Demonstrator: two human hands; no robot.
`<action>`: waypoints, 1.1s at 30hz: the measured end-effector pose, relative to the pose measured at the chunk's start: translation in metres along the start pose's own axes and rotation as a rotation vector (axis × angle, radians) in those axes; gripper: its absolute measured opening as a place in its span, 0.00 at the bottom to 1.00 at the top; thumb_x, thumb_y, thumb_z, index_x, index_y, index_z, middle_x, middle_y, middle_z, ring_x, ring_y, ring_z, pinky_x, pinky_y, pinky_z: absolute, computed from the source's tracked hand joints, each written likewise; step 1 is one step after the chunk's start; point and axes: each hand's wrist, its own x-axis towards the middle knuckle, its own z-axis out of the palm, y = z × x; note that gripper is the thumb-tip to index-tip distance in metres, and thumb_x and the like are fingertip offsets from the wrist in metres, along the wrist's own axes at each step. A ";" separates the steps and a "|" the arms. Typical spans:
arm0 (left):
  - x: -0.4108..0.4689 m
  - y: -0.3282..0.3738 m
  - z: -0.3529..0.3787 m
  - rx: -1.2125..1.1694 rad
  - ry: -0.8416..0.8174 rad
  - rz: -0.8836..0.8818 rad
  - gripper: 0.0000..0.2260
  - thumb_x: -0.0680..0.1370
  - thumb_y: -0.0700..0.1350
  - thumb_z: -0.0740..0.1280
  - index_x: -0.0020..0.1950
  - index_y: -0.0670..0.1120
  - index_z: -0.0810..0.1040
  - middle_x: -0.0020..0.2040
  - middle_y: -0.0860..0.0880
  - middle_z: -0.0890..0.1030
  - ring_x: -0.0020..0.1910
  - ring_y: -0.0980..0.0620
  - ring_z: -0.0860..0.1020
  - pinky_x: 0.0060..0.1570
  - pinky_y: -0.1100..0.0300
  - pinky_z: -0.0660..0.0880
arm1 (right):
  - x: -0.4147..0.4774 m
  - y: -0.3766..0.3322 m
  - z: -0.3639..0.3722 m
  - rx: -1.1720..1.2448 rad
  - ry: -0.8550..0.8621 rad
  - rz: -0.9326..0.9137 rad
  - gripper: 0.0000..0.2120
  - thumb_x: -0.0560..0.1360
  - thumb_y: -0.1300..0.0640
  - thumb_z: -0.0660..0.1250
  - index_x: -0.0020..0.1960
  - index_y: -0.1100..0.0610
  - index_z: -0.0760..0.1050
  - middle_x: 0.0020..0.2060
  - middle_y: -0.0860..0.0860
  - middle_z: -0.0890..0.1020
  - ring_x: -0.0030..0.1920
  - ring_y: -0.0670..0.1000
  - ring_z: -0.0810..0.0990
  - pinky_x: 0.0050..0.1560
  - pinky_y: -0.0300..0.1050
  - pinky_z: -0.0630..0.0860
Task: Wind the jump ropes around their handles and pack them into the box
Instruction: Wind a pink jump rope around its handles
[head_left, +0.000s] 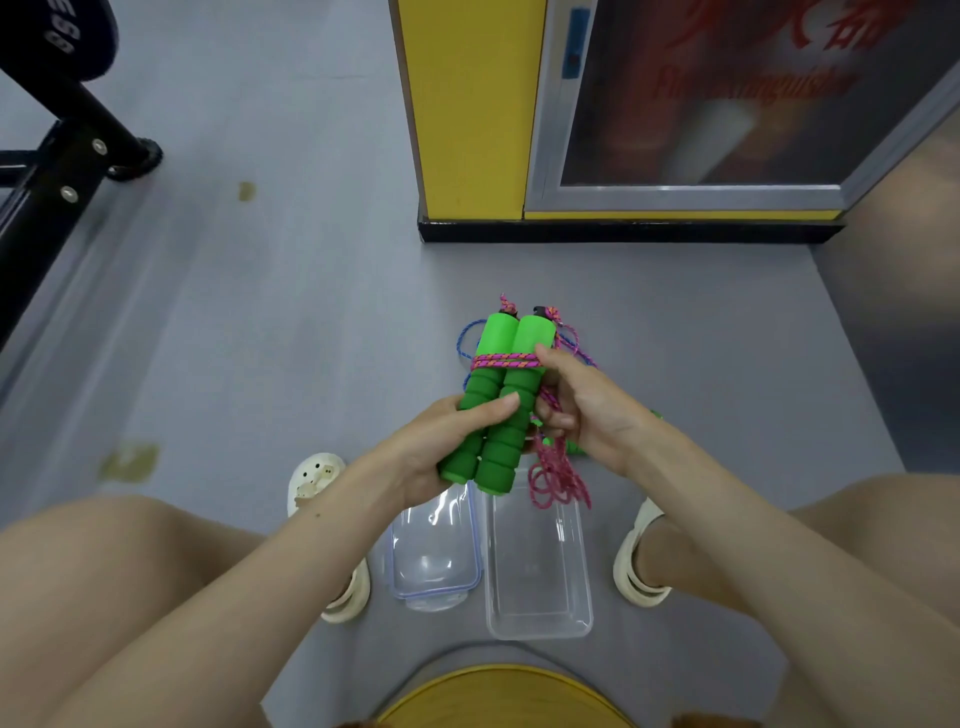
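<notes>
Green foam handles (506, 447) side by side, pink braided rope (506, 360) wound round; left hand (441, 447) grips them; right hand (587, 410) pinches rope; pull each loop snug & close to the last.

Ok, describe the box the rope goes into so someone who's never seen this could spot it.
Start at the grey floor between the person's two cream sandals. Two clear plastic pieces lie side by side there, and the box is the one on the right. Unlike the lid next to it, which has a blue-edged rim, it is longer, deeper and plain clear.
</notes>
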 end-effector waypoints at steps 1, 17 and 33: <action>-0.001 0.001 0.000 -0.031 -0.033 0.018 0.20 0.72 0.45 0.69 0.62 0.39 0.76 0.56 0.39 0.81 0.53 0.41 0.81 0.48 0.54 0.80 | 0.001 0.002 -0.001 0.010 -0.010 -0.004 0.18 0.76 0.43 0.60 0.50 0.58 0.72 0.25 0.50 0.69 0.19 0.44 0.60 0.24 0.37 0.61; 0.008 0.011 -0.011 0.033 0.281 0.287 0.16 0.73 0.32 0.70 0.58 0.44 0.75 0.46 0.41 0.82 0.40 0.42 0.81 0.34 0.56 0.79 | 0.003 0.010 -0.005 -0.363 0.083 0.033 0.31 0.76 0.33 0.51 0.43 0.58 0.78 0.27 0.55 0.80 0.27 0.49 0.75 0.33 0.40 0.73; 0.005 0.019 -0.065 0.082 0.652 0.341 0.17 0.74 0.33 0.70 0.59 0.44 0.72 0.47 0.43 0.80 0.38 0.43 0.81 0.33 0.56 0.79 | -0.002 0.052 -0.064 -1.334 0.067 0.215 0.14 0.73 0.59 0.68 0.31 0.56 0.69 0.26 0.50 0.69 0.27 0.47 0.66 0.29 0.42 0.61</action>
